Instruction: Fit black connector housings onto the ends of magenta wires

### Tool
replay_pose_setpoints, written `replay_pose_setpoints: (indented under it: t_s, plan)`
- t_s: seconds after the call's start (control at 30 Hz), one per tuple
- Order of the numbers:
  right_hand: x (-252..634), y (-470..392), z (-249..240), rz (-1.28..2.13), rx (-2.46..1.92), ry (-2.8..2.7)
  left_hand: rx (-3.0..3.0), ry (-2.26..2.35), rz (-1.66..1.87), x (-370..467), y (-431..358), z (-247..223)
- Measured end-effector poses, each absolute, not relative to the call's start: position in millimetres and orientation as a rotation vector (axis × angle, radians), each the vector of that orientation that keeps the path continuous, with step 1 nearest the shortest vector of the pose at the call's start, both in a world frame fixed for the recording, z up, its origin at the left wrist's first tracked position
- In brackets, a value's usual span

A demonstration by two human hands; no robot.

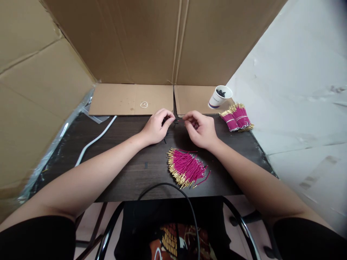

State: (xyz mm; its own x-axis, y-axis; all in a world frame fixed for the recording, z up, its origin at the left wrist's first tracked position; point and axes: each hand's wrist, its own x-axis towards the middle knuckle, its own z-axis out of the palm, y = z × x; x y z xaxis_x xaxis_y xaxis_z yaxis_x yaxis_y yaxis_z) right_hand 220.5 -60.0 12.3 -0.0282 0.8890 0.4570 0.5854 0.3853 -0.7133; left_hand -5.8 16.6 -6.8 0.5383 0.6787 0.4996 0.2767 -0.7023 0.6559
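Observation:
My left hand [159, 125] is closed in a pinch over the table. From its fingertips a small black piece [176, 120] with a reddish end points toward my right hand. More thin black pieces [166, 136] lie under and beside the left hand, partly hidden. My right hand [200, 129] has its fingers curled toward the thumb, close to the black piece; what it holds, if anything, cannot be made out. In front of both hands, a loose fanned pile of magenta wires [187, 167] with gold-coloured ends lies on the dark table.
Bundled magenta wires [236, 117] sit at the right edge. Behind them a paper cup [220, 96] containing black pieces stands on cardboard [114, 99]. A white loop [144, 104] lies at the back, a white cable [94, 141] at left. A black cable [189, 206] crosses the front edge.

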Motion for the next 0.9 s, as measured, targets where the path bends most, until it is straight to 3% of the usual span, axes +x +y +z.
replay_pose_setpoints:
  t_s: [0.9]
  plan:
    - [220.8,-61.7,15.0,0.296,-1.269,-1.783,2.238,0.719,1.086,-6.2,13.4,-6.0]
